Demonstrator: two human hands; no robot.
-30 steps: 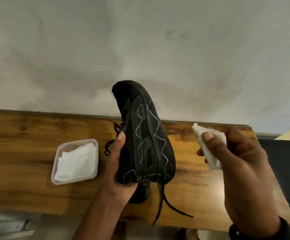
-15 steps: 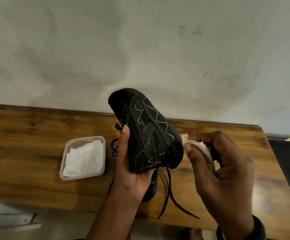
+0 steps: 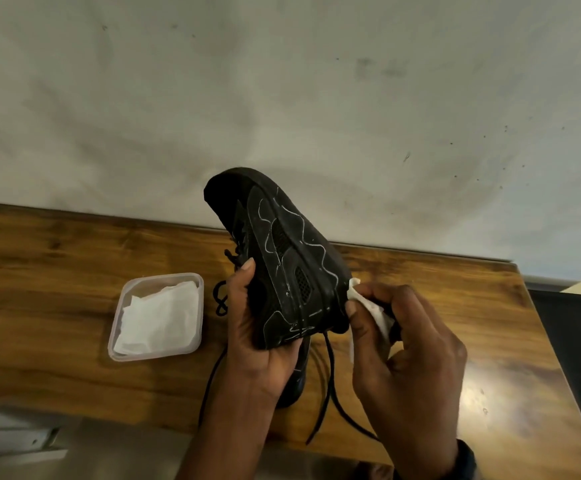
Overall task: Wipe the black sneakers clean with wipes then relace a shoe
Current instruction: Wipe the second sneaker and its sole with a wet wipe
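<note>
Above the middle of the wooden tabletop, a black sneaker is held up off the surface, toe tilted up toward the pale, smudged wall. Its side shows mesh panels and thin wavy pale lines. The left hand grasps it around the heel end, thumb laid along the laced side. The right hand pinches a crumpled white wipe and presses it to the sole edge near the heel. Loose black laces trail down over the wood toward the near edge. Under the left hand lies a second dark shoe, mostly hidden. Toward the left sits a clear, round-cornered plastic tub of folded white wipes, well apart from the shoe. Glossy, grainy wood stretches toward the right edge.
</note>
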